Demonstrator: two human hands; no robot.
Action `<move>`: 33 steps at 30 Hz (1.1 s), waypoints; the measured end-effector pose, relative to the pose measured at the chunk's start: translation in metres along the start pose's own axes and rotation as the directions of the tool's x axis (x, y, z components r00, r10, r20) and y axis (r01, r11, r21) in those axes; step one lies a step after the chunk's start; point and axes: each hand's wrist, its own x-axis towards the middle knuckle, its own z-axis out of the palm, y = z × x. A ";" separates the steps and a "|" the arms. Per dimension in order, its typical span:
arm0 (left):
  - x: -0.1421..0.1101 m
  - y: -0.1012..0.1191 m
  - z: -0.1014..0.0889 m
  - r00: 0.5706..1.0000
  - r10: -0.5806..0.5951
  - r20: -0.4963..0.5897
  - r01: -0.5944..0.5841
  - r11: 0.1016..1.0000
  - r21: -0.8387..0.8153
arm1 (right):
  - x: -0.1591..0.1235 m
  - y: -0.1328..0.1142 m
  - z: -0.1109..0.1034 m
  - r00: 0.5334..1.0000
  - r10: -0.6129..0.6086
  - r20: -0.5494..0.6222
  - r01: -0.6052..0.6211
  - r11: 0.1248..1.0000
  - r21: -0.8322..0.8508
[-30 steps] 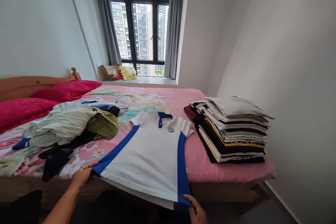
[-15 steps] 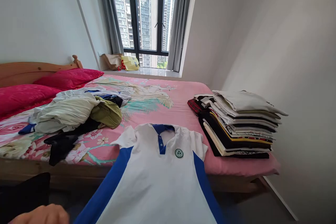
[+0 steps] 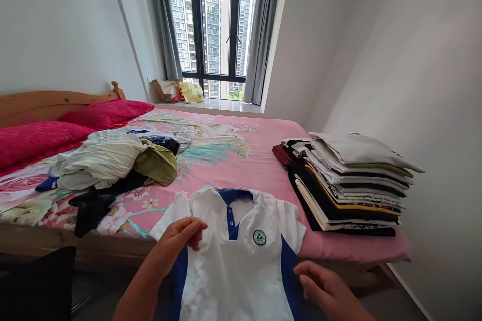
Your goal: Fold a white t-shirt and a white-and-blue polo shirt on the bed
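Left grip (image 3: 176,241) touches polo shirt (image 3: 241,261) on bed (image 3: 259,160).

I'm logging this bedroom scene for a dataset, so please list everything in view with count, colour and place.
polo shirt: one, white with blue side panels and collar, at the bed's near edge
folded stack: one pile, mostly white and black, right side of the bed
unfolded clothes: one heap, cream, olive and black, left side of the bed
pillows: two, magenta, by the headboard
bed sheet: one, pink floral
bags: two, brown and yellow, on the window sill
curtains: two, grey, beside the window
left hand: on the shirt's chest
right hand: by its blue side panel
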 end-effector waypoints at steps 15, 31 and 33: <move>0.172 -0.088 0.060 0.921 0.178 -0.346 0.113 0.729 0.676 | 0.257 -0.026 0.056 0.922 -0.350 -0.163 0.234 0.843 -0.485; 0.091 -0.090 0.006 0.932 0.074 -0.354 -0.108 0.991 -0.078 | 0.227 -0.097 0.019 0.903 -0.425 -0.067 0.368 0.844 -0.391; 0.083 -0.094 0.008 0.937 0.060 -0.344 -0.104 0.989 -0.109 | 0.225 -0.106 0.009 0.942 -0.335 -0.034 0.318 0.919 -0.232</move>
